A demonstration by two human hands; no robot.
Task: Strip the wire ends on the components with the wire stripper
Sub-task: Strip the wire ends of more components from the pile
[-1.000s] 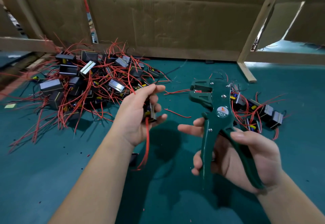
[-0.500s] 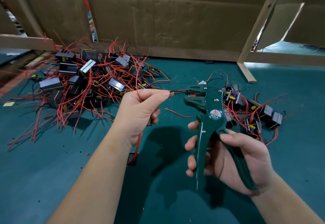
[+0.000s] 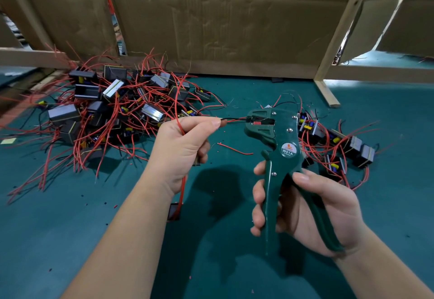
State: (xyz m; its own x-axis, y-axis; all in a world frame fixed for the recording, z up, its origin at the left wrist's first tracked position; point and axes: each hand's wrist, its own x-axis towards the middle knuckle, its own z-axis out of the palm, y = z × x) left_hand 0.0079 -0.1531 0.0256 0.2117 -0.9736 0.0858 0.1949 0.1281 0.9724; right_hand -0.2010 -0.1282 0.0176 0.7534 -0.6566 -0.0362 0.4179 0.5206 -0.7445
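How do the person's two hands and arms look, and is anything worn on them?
Both are bare. The left hand and the right hand carry no gloves and no rings that show. The left forearm and the right forearm have no sleeves, watch or bracelet in view. The visible fingernails are short and unpainted.

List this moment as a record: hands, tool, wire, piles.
left hand: pinches wire, its end in the stripper mouth
right hand: grips stripper handles, which are spread apart
stripper: green, upright, head pointing left
large pile: components on mat, far left
small pile: components, right of stripper
loose wire: red, on mat
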